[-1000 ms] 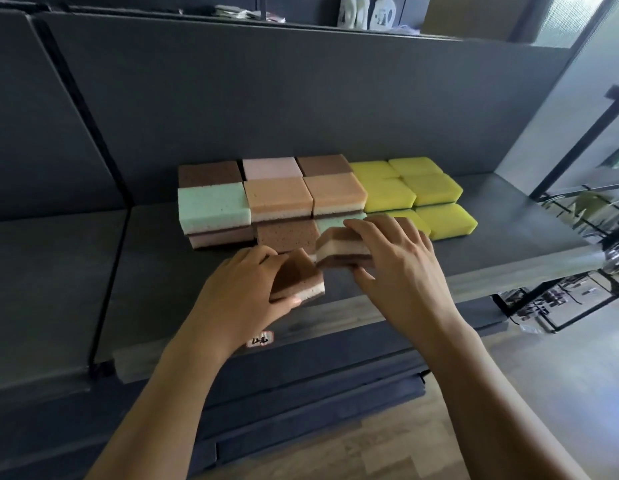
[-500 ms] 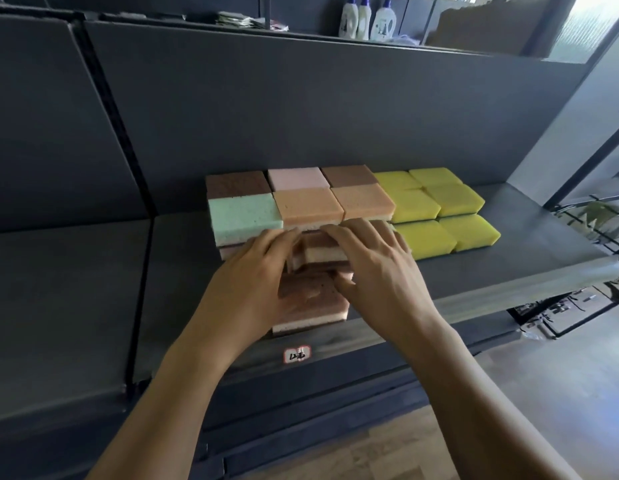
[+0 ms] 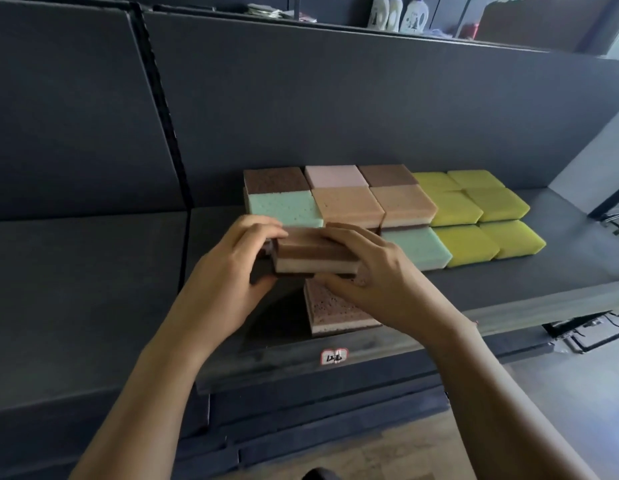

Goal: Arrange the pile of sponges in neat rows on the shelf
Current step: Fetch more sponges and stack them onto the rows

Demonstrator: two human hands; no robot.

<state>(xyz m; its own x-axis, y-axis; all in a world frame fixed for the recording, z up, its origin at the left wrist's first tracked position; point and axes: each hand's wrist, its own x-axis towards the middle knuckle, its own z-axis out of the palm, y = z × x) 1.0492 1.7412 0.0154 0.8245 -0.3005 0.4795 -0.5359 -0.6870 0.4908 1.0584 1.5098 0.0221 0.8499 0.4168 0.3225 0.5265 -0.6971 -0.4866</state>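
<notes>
Gripped from both ends by the left hand (image 3: pixel 228 271) and the right hand (image 3: pixel 380 282), fingers curled over the top and thumbs tucked below: a small stack of brown-and-cream sponges (image 3: pixel 315 259), held directly behind the white label (image 3: pixel 334 356) on the front edge of the shelf (image 3: pixel 508 296). Squeezed that way, apparently, to keep the layers square while lining up with the front-row gap. Lying flat just behind the label, partly under the right hand: one loose speckled brown sponge (image 3: pixel 335 313), seemingly awaiting its turn. Farther back from the label, already set in rows: brown, pink, peach and mint sponges (image 3: pixel 283 207), stacked in places. Back and right of the label: yellow sponges (image 3: pixel 474 216) in two tidy columns. Likely next: lowering the stack into the gap without nudging its neighbours.
</notes>
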